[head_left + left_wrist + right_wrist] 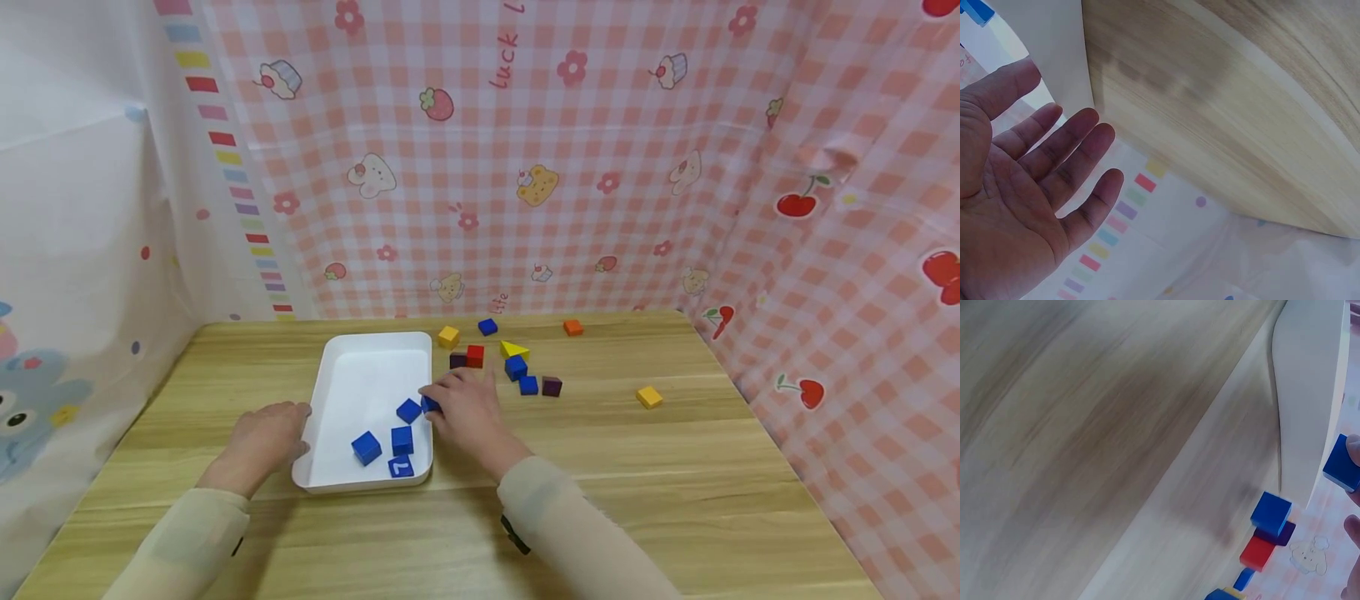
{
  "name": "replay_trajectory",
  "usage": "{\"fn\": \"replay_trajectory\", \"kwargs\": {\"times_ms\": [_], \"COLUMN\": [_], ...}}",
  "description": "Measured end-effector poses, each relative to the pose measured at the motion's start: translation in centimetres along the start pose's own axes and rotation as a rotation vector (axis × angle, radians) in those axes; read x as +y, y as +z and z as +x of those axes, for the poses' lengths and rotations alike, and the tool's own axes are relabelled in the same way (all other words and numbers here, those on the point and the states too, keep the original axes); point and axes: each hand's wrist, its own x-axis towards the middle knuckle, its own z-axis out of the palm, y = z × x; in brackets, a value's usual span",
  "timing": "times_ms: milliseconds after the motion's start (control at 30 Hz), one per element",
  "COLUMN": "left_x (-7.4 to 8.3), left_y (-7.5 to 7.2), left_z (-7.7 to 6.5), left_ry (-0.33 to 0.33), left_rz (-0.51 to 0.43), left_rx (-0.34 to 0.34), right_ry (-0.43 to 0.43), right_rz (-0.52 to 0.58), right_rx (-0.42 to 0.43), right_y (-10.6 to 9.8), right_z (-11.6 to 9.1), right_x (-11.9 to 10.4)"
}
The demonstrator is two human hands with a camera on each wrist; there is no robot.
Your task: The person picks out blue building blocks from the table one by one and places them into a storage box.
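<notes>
A white tray lies on the wooden table, several blue blocks inside it; one flat blue piece bears a white mark. My left hand is at the tray's left side, its loosely extended fingers and thumb close against the outer wall. Over the right rim, my right hand pinches a blue block between thumb and fingers. Below that hand, in the right wrist view, another blue block sits beside the tray, near a dark purple block and a red block.
Beyond the right hand lie a yellow triangle, blue blocks and a dark purple block. Orange-yellow blocks and an orange piece are spread farther out. A checked cloth hangs behind the table.
</notes>
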Motion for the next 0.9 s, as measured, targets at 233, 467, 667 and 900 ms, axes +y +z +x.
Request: {"fn": "replay_trajectory", "kwargs": {"times_ms": [233, 467, 667, 900], "left_x": [-0.1, 0.0, -0.2, -0.2], "left_y": [0.1, 0.0, 0.0, 0.2], "left_z": [0.0, -0.2, -0.2, -0.2], "left_ry": [-0.004, -0.001, -0.002, -0.004], "left_rz": [-0.009, -0.014, -0.019, -0.015], "left_rx": [-0.002, 0.006, 0.003, 0.012], "right_ry": [-0.006, -0.042, -0.033, -0.036], "right_rz": [-0.006, -0.047, -0.026, -0.018], "right_rx": [-0.036, -0.038, -0.071, -0.074], "right_y": [0.4, 0.7, 1.1, 1.7], "right_z": [1.1, 2.4, 3.4, 4.0], "right_x": [-2.0, -4.6, -6.1, -6.8]}}
